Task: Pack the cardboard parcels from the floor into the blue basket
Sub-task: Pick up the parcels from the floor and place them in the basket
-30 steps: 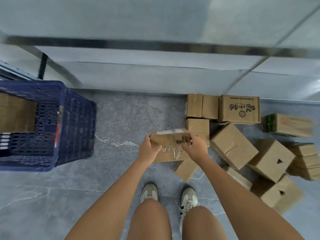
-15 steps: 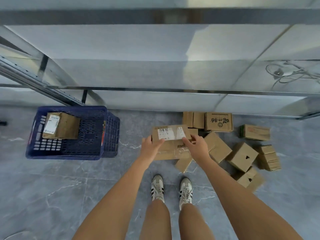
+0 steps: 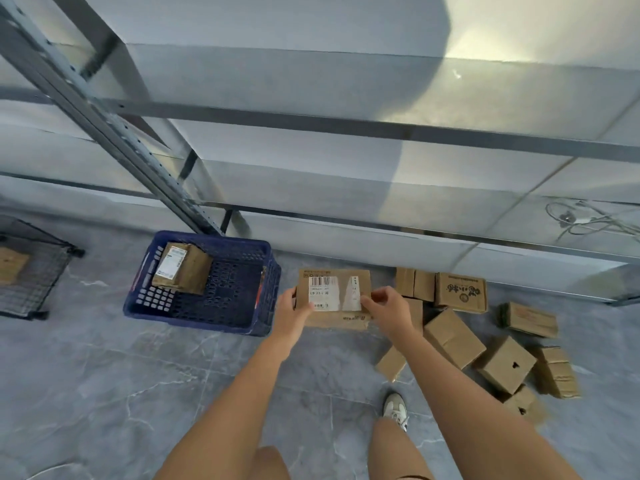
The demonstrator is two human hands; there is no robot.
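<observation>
Head view: left hand (image 3: 290, 311) and right hand (image 3: 387, 308) grip labelled parcel (image 3: 334, 296) beside blue basket (image 3: 204, 318); 1 parcel inside (image 3: 183, 268).

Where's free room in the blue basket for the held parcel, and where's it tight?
Free: in the blue basket, the right half and near strip, bordering the packed parcel in its far-left corner. Also bare tiles in front of the basket. Crowded: the floor pile right of the held parcel, which left hand and right hand grip.
</observation>
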